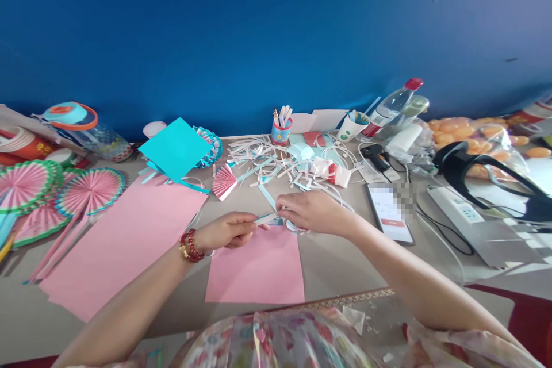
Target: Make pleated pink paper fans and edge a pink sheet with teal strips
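A narrow pale paper strip (266,218) stretches between my two hands above a pink paper sheet (259,276). My left hand (230,230) pinches its left end, thumb on top. Over the right end my right hand (311,213) is closed, fingertips bent down. A white ring, apparently a tape roll (294,226), shows under the right palm; whether the hand grips it I cannot tell. Just beyond lie a light blue strip (267,196) and a folded pink paper fan (225,182).
Paper scraps (267,155) are heaped behind the hands. Larger pink sheets (125,236), turquoise paper (175,149) and finished paper fans (90,191) lie left. To the right are a phone (390,215), a glue gun (376,156), a bottle (392,106) and a power strip (459,204).
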Motion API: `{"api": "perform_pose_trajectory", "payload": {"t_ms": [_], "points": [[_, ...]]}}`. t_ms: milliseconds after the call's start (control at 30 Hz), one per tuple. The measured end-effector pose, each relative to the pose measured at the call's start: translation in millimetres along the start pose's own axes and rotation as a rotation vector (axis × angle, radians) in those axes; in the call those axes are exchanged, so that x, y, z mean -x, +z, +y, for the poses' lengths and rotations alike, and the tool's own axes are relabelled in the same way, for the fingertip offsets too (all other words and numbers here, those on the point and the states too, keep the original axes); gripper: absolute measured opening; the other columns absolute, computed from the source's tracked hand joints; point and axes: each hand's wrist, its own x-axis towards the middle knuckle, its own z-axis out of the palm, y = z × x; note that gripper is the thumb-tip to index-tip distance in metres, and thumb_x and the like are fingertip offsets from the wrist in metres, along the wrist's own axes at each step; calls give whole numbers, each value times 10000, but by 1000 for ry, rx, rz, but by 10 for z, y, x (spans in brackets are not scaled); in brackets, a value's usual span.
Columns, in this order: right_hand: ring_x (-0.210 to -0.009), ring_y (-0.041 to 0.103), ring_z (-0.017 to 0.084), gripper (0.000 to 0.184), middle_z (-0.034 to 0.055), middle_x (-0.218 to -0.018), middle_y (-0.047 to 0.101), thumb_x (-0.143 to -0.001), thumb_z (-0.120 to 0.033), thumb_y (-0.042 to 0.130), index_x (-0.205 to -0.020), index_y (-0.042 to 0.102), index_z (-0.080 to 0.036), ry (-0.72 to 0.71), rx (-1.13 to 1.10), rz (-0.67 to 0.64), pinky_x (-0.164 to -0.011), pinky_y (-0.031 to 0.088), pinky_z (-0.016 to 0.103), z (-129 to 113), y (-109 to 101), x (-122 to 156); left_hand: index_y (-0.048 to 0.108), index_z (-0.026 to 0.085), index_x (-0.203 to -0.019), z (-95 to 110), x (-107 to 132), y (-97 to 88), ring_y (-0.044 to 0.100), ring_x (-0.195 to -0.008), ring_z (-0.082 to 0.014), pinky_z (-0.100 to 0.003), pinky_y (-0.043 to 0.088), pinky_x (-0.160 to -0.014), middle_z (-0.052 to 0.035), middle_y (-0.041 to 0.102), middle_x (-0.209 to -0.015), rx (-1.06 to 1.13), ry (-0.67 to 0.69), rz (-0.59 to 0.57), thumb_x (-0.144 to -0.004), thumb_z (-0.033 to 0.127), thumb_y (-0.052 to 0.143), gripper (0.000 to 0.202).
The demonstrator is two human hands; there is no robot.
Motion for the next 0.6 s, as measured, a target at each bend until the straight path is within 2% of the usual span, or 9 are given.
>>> {"api": "perform_pose_trajectory", "payload": {"t_ms": [100,233,333,433,500,600], "points": [[-737,637,144,179,24,-894,726,-997,-296,475,-995,635,-215,-18,-56,14,-581,300,253,-3,-25,-5,596,113,-1241,-7,-6,-9,191,-413,-50,-183,155,-406,108,294,-501,34,-18,-19,-922,477,538,487],[-718,628,153,176,24,-856,718,-969,-352,537,-971,648,-216,78,-36,28,-559,276,254,-14,-35,-19,565,126,-1289,-72,-7,-20,205,-403,-49,-177,174,-398,107,318,-502,32,-7,-24,-939,455,519,482],[-717,621,150,208,20,-839,709,-961,-389,551,-916,648,-210,66,-83,11,-571,291,248,1,-38,-16,587,146,-1253,-103,1,-36,357,-418,-56,-174,258,-409,69,432,-566,-41,6,-14,-953,485,483,464],[-731,619,148,215,10,-862,703,-930,-424,588,-928,646,-217,15,-164,-21,-597,319,239,26,-47,1,638,160,-1159,-61,13,-69,577,-603,-102,-183,391,-504,-6,574,-729,-210,53,6,-968,506,441,442],[-738,619,147,182,2,-886,703,-895,-396,623,-960,650,-228,4,-199,-39,-610,331,237,34,-53,10,664,162,-1109,11,25,-97,626,-749,-131,-200,452,-607,-48,623,-870,-332,110,-8,-975,488,433,422],[-754,620,149,148,-3,-915,709,-847,-239,611,-987,659,-240,3,-231,-58,-635,344,239,26,-59,11,690,161,-1047,142,41,-127,634,-873,-160,-239,481,-775,-78,655,-1003,-504,172,-49,-984,441,424,391]]}}
